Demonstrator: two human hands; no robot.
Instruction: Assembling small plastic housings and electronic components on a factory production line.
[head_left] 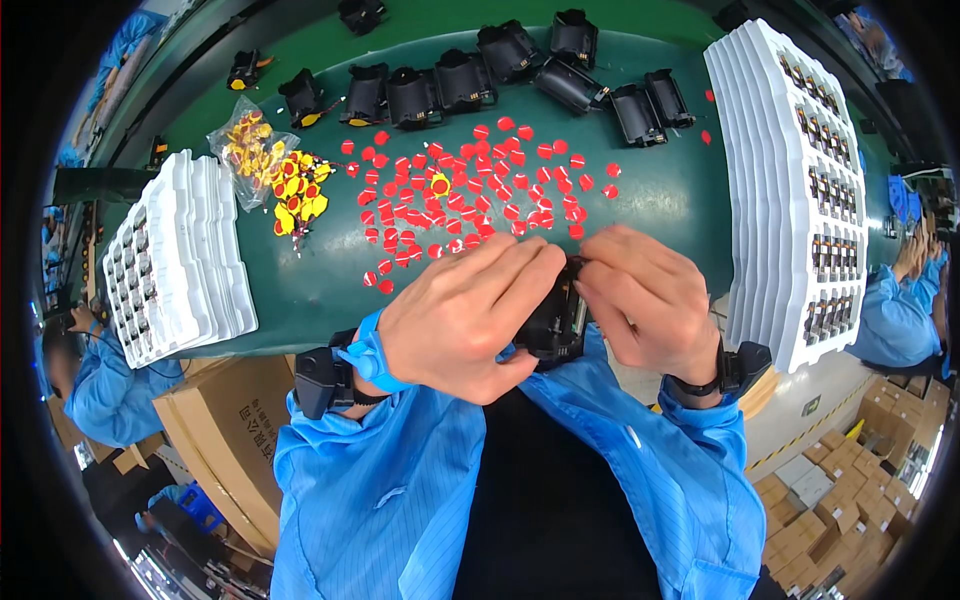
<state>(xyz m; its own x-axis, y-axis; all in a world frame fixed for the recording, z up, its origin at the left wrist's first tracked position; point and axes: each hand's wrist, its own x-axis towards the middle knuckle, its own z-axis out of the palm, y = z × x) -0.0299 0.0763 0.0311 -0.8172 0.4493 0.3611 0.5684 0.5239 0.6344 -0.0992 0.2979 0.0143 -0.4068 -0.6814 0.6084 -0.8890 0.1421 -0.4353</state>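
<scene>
Hands [560, 310], both on one black part [556, 325]

black part [553, 325]: matt plastic; red caps [470, 190]: glossy plastic; trays [800, 190]: smooth white plastic; bench [660, 200]: matt green mat; sleeves [380, 490]: thin blue cloth

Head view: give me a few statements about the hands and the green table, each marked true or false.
1. Both hands hold one black part between them. True: the left hand and the right hand close around the black part.
2. The small red caps lie scattered loose on the table. True: the red caps are spread over the green table.
3. The stack of white trays on the right is the only one. False: the right tray stack has a match in the left tray stack.
4. The yellow pieces sit at the table's right end. False: the yellow pieces lie at the left, beside a clear bag.
</scene>
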